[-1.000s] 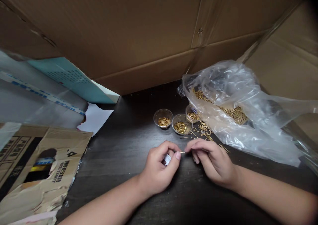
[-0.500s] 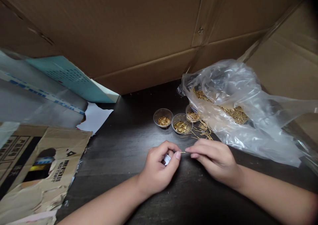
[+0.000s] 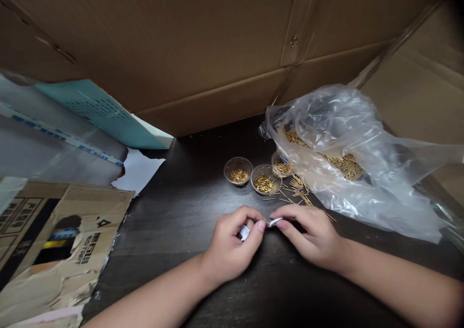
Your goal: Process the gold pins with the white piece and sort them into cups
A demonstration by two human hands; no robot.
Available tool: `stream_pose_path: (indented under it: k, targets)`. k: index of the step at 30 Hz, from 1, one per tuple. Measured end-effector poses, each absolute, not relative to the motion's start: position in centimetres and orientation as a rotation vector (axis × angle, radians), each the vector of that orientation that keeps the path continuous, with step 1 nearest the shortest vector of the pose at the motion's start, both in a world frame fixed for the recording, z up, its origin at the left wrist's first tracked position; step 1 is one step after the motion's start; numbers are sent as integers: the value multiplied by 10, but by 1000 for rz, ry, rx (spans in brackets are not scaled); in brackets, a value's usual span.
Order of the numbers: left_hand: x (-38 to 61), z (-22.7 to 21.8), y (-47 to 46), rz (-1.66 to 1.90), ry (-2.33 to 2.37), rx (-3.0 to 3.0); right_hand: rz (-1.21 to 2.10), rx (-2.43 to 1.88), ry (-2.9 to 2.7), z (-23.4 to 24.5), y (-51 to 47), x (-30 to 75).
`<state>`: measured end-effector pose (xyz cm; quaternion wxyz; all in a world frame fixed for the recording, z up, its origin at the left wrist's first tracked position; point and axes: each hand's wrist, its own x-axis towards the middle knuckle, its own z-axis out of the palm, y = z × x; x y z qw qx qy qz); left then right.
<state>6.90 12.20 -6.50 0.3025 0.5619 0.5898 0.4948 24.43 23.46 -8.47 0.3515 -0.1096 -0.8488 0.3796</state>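
Low over the dark table, my left hand (image 3: 232, 246) pinches a thin gold-coloured metal pin (image 3: 268, 223) between thumb and index finger. A white scrap (image 3: 244, 232), possibly paper, shows inside its curled fingers. Facing it, my right hand (image 3: 315, 241) grips a small white folded piece (image 3: 275, 221) at the pin's right end; its material is unclear and it hides that end. Just beyond the hands lie loose gold pins (image 3: 298, 185). Behind them stand a left clear cup (image 3: 232, 162), a middle clear cup (image 3: 255, 172) and a right clear cup (image 3: 274, 158), each with small gold metal parts.
A crumpled clear plastic bag (image 3: 366, 130) with many gold pins spreads at the right. Cardboard walls (image 3: 203, 43) rise behind. To the left are a torn cardboard box (image 3: 83, 212), a grey wrapped package (image 3: 72, 130), a light blue box (image 3: 97, 106) and white paper (image 3: 143, 168).
A white piece now shows in my right fingers at the pin's end, where only bare fingertips showed before. My left hand stays nearly still. More loose pins show beyond my right hand.
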Motion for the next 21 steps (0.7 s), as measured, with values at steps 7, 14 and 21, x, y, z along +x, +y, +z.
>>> stream_pose_path:
  k: [7, 14, 21]
  targets:
    - [70, -66, 123, 1318, 1560, 1514, 1029, -238, -2213, -85, 234, 243]
    - [67, -66, 123, 1343, 1545, 1488, 995, -224, -2077, -84, 232, 245]
    - [67, -66, 123, 1348, 1539, 1396, 1074, -227, -2153, -86, 231, 242]
